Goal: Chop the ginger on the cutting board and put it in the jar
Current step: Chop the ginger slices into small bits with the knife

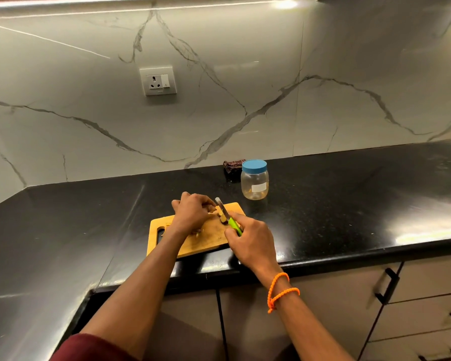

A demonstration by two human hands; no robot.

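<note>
In the centre of the frame, the left hand (192,213) pinches the pale yellow ginger piece (221,213) on the rectangular wooden cutting board (208,239). The right hand (251,241) grips the green-handled knife (229,220), its blade on the ginger. The clear plastic jar with blue lid (254,179) stands closed just behind the board, on the black stone counter (349,204).

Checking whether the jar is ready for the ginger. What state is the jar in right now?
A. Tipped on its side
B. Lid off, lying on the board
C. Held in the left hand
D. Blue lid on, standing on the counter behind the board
D: the jar stands upright on the counter beyond the board, its blue lid on, neither hand touching it.
</note>
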